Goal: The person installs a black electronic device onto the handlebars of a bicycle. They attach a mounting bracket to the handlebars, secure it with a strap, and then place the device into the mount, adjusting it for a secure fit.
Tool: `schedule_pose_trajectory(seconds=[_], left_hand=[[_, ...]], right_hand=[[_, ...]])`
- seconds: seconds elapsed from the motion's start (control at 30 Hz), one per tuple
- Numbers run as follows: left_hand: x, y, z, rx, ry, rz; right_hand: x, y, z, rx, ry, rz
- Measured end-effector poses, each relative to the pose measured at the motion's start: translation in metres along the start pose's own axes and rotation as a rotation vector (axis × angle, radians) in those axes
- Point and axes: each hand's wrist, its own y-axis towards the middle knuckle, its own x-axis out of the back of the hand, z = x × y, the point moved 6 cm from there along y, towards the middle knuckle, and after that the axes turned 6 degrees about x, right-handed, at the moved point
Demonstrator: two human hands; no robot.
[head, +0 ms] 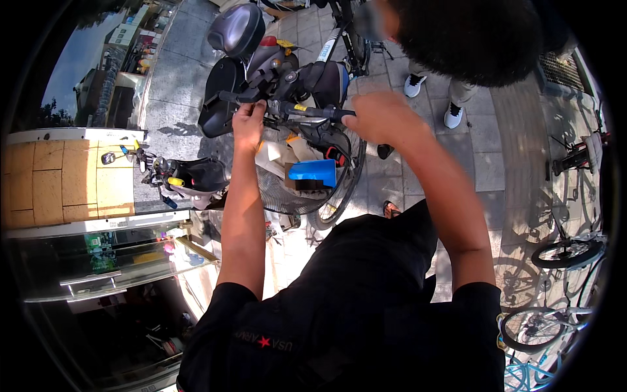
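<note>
A bicycle's handlebar crosses the upper middle of the head view, above a dark mesh front basket. My left hand pinches a black part at the bar's left portion between thumb and fingers; what exactly it grips is not clear. Near the black grip at the bar's right end is my right hand, its fingers curled and blurred; whether it holds something small cannot be told. Inside the basket lie a blue box, light-coloured cloth or gloves and a red and black object.
Another person leans in close at the upper right, wearing white shoes. A scooter's purple-grey top case stands beyond the handlebar. A second scooter is at left, by a glass shopfront. Bicycles stand along the right side.
</note>
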Motion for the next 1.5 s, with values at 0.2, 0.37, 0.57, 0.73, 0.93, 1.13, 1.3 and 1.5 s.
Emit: schedule_pose_trajectory(seconds=[0.2,0.37,0.57,0.73,0.93,1.13,1.3,1.5], left_hand=[[-0.010,0.002,-0.010,0.028,-0.011,0.064],[-0.009,0.002,-0.017,0.052,0.033,0.025],[-0.006,0.004,-0.018,0.062,0.120,-0.027],[-0.006,0.005,-0.021,0.025,0.114,-0.030],[-0.007,0.006,-0.022,0.018,0.158,-0.054],[0.006,-0.002,-0.014,0.018,0.186,-0.019],[-0.009,0.004,-0.022,-0.023,0.214,0.009],[-0.007,-0.008,-0.027,0.004,0.142,-0.029]], right_hand=[[-0.031,-0.031,-0.035,-0.278,0.525,-0.295],[-0.027,-0.031,-0.030,-0.308,0.499,-0.256],[-0.029,-0.031,-0.028,-0.331,0.540,-0.237],[-0.026,-0.034,-0.024,-0.330,0.520,-0.242],[-0.032,-0.034,-0.017,-0.319,0.477,-0.270],[0.005,0.033,0.022,0.014,0.159,-0.098],[-0.002,0.169,0.050,0.204,0.462,-0.131],[-0.029,0.209,0.061,0.268,0.596,-0.131]])
